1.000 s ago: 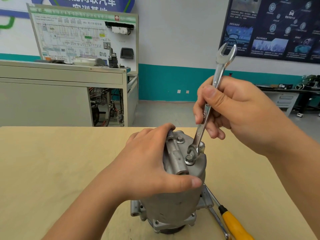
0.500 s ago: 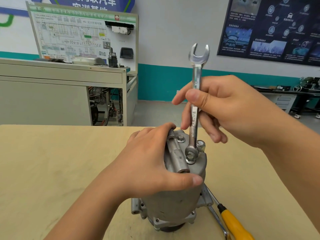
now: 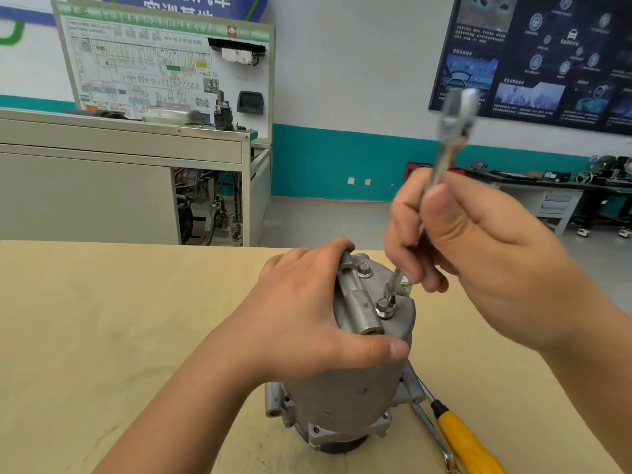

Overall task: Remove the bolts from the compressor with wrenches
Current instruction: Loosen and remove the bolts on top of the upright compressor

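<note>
A grey metal compressor (image 3: 345, 395) stands upright on the wooden table (image 3: 102, 336). My left hand (image 3: 307, 323) is clamped over its top left side, thumb across the front. My right hand (image 3: 472, 248) grips a silver open-end wrench (image 3: 448, 131), whose upper end is blurred by motion. The wrench's lower jaw sits at the near bolt (image 3: 384, 307) on the compressor's top. A second bolt (image 3: 364, 269) stands further back, and a third (image 3: 405, 287) lies partly hidden behind my right fingers.
A yellow-handled screwdriver (image 3: 465, 439) and another silver tool (image 3: 431, 429) lie on the table right of the compressor's base. A grey training bench with a wiring board (image 3: 164, 63) stands behind the table; a workbench (image 3: 554, 186) stands far right.
The wrench's upper end swung left to upright, then back to the right and tilted, while its lower jaw stayed at the near bolt. My left hand kept its hold on the compressor.
</note>
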